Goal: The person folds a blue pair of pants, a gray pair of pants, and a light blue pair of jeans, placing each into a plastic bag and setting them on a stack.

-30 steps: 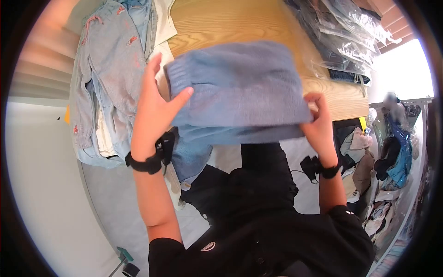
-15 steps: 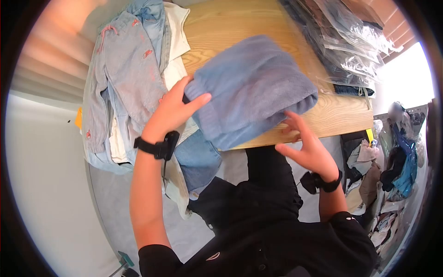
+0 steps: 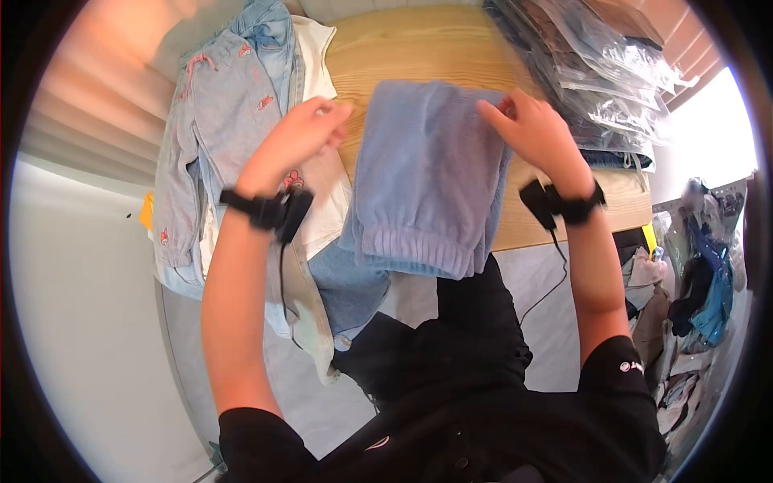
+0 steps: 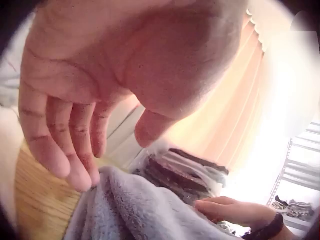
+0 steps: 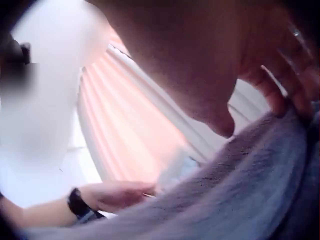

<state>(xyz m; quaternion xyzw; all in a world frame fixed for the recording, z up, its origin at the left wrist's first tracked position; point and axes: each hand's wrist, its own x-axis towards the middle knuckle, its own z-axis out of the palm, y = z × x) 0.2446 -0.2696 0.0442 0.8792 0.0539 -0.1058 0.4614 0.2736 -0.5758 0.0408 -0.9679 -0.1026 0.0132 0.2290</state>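
Fingers of the left hand (image 3: 299, 138) hang loosely bent, empty; those of the right hand (image 3: 538, 135) touch the garment (image 3: 427, 161), pinching or not I can't tell. It lies folded at the near edge of the table (image 3: 403, 44), probably best smoothed with flat palms. Its band (image 3: 415, 248), facing table-left a moment ago, now overhangs that edge.

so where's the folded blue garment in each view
Head: folded blue garment, centre.
Left wrist: bottom centre.
Right wrist: across the bottom, rising to the right.
Shared landmark: the right hand, right of centre in head, lower right in left wrist, upper right in right wrist.
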